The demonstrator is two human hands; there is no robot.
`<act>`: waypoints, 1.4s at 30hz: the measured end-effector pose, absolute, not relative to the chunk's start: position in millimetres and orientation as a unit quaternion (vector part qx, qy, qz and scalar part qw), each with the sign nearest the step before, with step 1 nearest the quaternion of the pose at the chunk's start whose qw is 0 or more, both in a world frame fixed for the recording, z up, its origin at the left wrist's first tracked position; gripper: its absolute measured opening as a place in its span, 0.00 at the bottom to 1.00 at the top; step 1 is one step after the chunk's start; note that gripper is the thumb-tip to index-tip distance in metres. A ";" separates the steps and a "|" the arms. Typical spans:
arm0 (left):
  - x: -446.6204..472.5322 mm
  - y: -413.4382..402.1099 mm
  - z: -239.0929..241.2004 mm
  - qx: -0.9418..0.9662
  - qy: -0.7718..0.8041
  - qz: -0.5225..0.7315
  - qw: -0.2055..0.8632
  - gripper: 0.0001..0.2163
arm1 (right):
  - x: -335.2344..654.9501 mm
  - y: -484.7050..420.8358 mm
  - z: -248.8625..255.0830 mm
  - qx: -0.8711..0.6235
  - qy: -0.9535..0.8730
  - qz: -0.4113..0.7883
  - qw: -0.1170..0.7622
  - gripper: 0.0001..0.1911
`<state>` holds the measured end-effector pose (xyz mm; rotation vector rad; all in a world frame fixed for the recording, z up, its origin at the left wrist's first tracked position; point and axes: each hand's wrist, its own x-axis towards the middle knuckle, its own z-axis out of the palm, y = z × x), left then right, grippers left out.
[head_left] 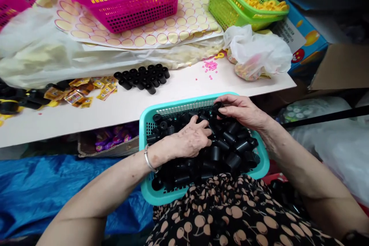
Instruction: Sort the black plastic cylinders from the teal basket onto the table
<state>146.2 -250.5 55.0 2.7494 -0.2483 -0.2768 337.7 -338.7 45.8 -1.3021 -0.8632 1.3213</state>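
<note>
Ctr of frame: I have the teal basket (155, 200), w/ black cylinders (229, 137) heaped loosely inside, lying at mixed angles. Its upper rim overlaps the front edge of the white surface (129, 107) in my view; I can't tell whether the 2 touch. L hand (188, 138), w/ a silver bracelet (147, 159) at the wrist, is over the mid part of the heap: fingers bent, slightly apart, tips among the cylinders; I can't tell if they grip any. R hand (238, 111), at the basket's upper R rim, has its fingers narrow, thumb opp. index, holding 1 black piece (217, 106).

On the surface, upper ctr-L, I see a close group of upright black tubes (139, 83), w/ orange-yellow packets (76, 98) scattered to its L. Upper ctr-R: pink beads (211, 65) in a small patch, near a white plastic bag (261, 52).

Top of frame, L to R: magenta basket stack (141, 15) on sheets w/ circles (161, 38); green baskets (221, 5), nested, w/ yellow pieces (263, 4) in the upper one; blue box (305, 34) just beside. Ctr-L, below surface level: purple-wrapped items (117, 138) in a carton. Lower L: blue sheeting (72, 196). Bottom ctr: patterned garment (213, 215), nr the basket's lower rim.
</note>
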 end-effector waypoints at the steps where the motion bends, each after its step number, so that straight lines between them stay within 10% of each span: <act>1: 145.3 -250.3 56.2 0.972 -0.093 -0.092 0.194 0.11 | 336.6 -339.1 46.0 -0.547 -0.362 0.546 0.520 0.16; 19: 110.8 -250.2 43.9 0.440 0.271 0.189 0.835 0.19 | 293.9 -353.3 61.8 -0.563 -0.618 0.344 0.428 0.17; 42: 109.2 -249.6 37.9 0.457 0.323 0.293 0.775 0.15 | 284.9 -347.3 52.0 -0.577 -0.723 0.163 0.343 0.14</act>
